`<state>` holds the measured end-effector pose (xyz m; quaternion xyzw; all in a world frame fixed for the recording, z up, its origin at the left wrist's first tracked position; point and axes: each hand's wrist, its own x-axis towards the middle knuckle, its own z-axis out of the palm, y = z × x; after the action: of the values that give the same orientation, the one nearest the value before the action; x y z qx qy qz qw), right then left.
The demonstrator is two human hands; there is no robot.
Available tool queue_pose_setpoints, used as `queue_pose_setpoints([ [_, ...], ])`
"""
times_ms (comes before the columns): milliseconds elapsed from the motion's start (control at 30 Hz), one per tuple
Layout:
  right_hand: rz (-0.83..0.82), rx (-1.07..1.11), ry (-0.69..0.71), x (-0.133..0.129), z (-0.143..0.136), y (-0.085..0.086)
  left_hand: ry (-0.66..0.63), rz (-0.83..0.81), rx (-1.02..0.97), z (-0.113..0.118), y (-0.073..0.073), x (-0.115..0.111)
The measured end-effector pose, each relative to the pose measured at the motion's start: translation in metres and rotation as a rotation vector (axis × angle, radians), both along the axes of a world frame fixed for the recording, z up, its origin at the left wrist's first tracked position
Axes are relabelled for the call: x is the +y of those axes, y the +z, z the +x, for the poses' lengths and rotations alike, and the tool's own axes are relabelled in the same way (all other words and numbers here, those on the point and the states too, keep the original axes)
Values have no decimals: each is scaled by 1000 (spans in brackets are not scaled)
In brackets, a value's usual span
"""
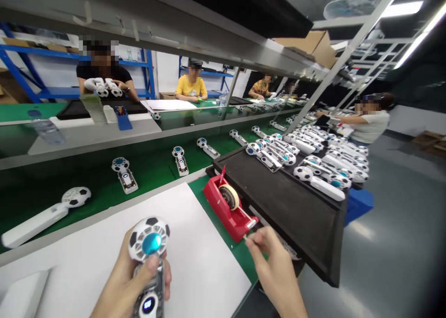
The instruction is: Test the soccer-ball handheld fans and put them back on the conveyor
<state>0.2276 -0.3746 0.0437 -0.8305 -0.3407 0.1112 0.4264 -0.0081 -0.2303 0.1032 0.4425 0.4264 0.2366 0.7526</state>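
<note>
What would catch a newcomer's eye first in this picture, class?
Nearest, the left hand grips a football-patterned handheld fan while the right hand pinches tape at the red tape dispenser. To the right, a black tray carries a heap of matching fans.

fan (149, 262) handle behind fingers, faces blurred
</note>
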Motion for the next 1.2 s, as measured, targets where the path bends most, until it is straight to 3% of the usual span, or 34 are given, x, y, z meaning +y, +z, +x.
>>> queue_pose_setpoints([
  [133, 261, 212, 460, 33, -47, 37, -64, 28, -13, 6, -4, -4],
  [233, 297, 162, 651, 61, -66, 62, -88, 60, -46, 8, -7, -7],
  [367, 261, 83, 777, 81, -74, 75, -83, 71, -98, 9, -7, -9],
  [733, 129, 5, 741, 86, -77, 79, -43, 209, -17, 8, -17, -9],
  [933, 79, 23, 734, 89, -77, 77, -89, 214, -20, 10, -19, -7],
  [1067, -23, 13, 623, 91, -72, 78, -53, 216, -11, 8, -16, -7],
  [1200, -74, -134, 391, 94, -36, 74, -112, 123, -110, 5, -15, -4],
])
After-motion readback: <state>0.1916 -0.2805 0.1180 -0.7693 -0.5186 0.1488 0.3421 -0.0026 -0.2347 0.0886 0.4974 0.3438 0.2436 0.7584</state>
